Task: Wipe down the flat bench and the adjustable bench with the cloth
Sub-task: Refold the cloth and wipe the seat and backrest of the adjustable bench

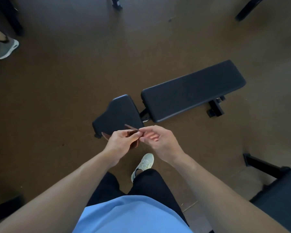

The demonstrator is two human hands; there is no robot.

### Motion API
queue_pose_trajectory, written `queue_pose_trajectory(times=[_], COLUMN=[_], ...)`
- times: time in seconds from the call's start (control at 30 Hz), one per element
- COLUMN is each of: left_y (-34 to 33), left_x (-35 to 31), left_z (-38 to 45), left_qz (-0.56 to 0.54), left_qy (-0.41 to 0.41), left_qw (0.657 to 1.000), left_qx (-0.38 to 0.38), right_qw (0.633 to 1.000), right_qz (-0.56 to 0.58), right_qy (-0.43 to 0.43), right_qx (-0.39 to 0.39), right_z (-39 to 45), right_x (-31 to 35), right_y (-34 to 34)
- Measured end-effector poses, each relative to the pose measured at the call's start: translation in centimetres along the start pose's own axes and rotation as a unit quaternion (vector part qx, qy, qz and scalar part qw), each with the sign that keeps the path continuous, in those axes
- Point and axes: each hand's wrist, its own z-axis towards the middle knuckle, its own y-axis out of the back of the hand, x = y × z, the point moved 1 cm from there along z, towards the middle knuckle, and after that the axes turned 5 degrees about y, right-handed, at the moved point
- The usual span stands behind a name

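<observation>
A black adjustable bench lies flat on the brown floor ahead of me, its small seat pad [119, 115] nearest and its long back pad [193, 91] stretching up to the right. I stand at the seat end. My left hand [123, 143] grips a small brown cloth [132, 132], bunched in the palm with corners sticking out above and to the left. My right hand [158, 140] is beside it, fingertips pinching the cloth's upper right corner. Both hands hover over the near edge of the seat pad. A second black bench pad [282, 197] shows at the lower right.
Another person's grey shoe [5, 47] stands at the far left. Black equipment legs [249, 9] reach in at the top right and top centre [116, 4]. My pale shoe [144, 165] is just below my hands. Bare floor [57, 98] spreads to the left.
</observation>
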Motion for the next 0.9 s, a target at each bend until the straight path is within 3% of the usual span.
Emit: queue_pose_trajectory(times=[0.27,0.4,0.57,0.73,0.9], left_y=[0.7,0.2,-0.8,-1.4,-1.6], left_x=[-3.6,-4.7,-6.0,-7.0,-8.0], left_z=[0.8,1.7,2.3,1.9,1.4], left_qz=[-0.156,-0.192,-0.163,-0.103,-0.107], left_qy=[0.037,0.048,0.022,-0.014,-0.037], left_qw=[0.983,0.980,0.983,0.994,0.993], left_qx=[0.085,0.001,-0.085,-0.030,0.034], right_qw=[0.998,0.990,0.985,0.995,0.997], right_qz=[-0.014,-0.084,-0.114,-0.046,-0.030], right_qy=[0.055,0.112,0.114,0.056,0.065], right_qx=[0.017,0.003,0.058,0.068,0.006], right_z=[4.7,5.3,5.1,5.8,7.1], right_x=[1.2,1.5,2.0,3.6,4.4], right_y=[3.5,4.3,5.3,7.1,7.2])
